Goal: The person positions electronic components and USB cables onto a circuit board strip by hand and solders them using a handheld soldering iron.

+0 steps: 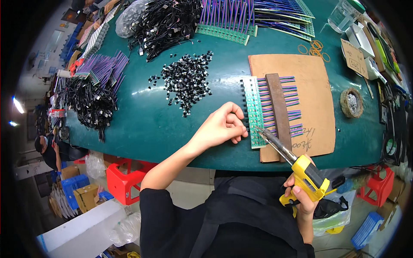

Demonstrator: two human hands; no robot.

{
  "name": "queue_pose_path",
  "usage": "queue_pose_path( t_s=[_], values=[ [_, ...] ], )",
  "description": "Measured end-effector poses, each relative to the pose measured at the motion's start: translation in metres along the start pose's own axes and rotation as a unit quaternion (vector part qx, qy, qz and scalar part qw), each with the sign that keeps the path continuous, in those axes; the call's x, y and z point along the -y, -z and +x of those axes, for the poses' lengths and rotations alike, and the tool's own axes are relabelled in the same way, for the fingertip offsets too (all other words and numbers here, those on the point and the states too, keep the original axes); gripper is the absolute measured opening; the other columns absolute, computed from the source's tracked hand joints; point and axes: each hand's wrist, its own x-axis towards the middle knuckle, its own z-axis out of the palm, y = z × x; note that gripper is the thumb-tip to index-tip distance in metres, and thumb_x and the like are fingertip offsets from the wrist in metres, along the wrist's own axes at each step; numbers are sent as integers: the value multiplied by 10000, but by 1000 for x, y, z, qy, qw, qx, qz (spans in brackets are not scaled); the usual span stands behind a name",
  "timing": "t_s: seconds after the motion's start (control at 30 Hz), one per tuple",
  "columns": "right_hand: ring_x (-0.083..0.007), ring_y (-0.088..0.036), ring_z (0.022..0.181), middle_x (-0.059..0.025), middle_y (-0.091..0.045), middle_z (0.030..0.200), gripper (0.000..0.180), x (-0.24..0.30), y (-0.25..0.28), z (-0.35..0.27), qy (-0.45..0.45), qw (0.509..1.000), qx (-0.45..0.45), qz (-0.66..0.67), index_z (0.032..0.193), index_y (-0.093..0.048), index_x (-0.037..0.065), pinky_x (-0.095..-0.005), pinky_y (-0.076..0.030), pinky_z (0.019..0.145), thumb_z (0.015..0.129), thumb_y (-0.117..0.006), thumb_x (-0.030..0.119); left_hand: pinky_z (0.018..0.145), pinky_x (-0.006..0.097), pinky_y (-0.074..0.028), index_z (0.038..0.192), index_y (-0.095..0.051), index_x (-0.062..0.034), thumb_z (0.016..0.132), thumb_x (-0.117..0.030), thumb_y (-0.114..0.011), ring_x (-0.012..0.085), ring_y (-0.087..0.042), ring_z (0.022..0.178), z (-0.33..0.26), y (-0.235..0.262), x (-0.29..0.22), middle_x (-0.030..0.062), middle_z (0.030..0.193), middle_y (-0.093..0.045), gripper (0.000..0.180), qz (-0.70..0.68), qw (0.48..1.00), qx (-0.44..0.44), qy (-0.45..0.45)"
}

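My right hand [303, 195] is wrapped round the grip of a yellow soldering gun [310, 177]. Its metal tip reaches up and left to the lower part of a green circuit board strip [253, 107]. At the strip's left edge, my left hand [227, 124] has its fingers curled and pinched; whatever is between the fingertips is too small to make out. Small black parts stick out in a row along that edge. Purple and blue wires [289, 91] run right from the strip, and a brown metal bar [277, 107] lies across them on a cardboard sheet [316, 99].
A heap of small black parts [187, 81] lies left of the board. Bundles of wired boards [226, 32] and black cables [165, 26] fill the far side. Rubber bands [317, 48], a glass jar [344, 16] and a round tin [351, 103] are at the right. Red stools [124, 180] stand below.
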Motion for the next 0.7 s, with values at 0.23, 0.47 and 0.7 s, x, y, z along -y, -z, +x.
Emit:
queue_pose_path(
  t_s=[0.23,0.47,0.7],
  values=[
    [-156,-568,647,-121,-568,822,703,-1,-2,-2,-33,999,-6,-35,1391,-264,-48,-239,-497,559,764,-573,34,536,227,-483,976,-383,-53,821,3,-616,102,-589,588,7,-3,1,121,755,-660,286,11,1000,10,19],
    [-149,-567,648,-114,-574,829,690,2,-2,-3,-45,995,14,-84,1386,-287,-43,-238,-493,563,764,-577,35,517,227,-472,963,-376,-53,817,0,-624,114,-597,586,9,-2,1,131,750,-661,293,44,999,20,22],
    [-138,-573,671,-105,-578,828,691,-2,-4,-5,-13,997,11,-77,1385,-293,-38,-232,-499,584,762,-581,36,511,231,-470,957,-374,-47,805,-1,-632,116,-593,569,11,-1,1,134,743,-660,304,57,998,17,22]
  ],
)
